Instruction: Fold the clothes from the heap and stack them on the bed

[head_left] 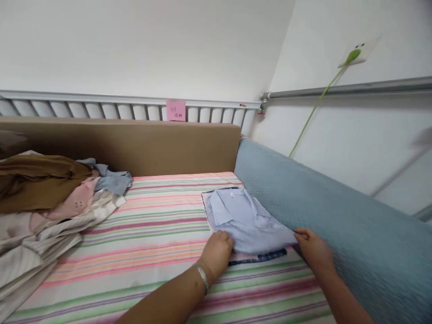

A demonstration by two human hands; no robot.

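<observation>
A folded light-blue striped shirt (251, 234) lies collar away from me on other folded clothes, whose dark-blue checked edge (270, 257) shows beneath it. At the shirt's near left corner, my left hand (218, 252) is closed on the cloth, a silver bangle on its wrist. On the other side, my right hand (312, 247) pinches the near right corner and holds it a little raised and pulled outward. My left fingertips are partly hidden against the fabric.
A heap of loose clothes (43, 189), brown, pink and striped, lies on the striped bedsheet (151, 252) at left. A brown headboard (162, 148) runs along the back, a blue padded side (303, 193) along the right. A green cord (310, 114) hangs from a wall socket.
</observation>
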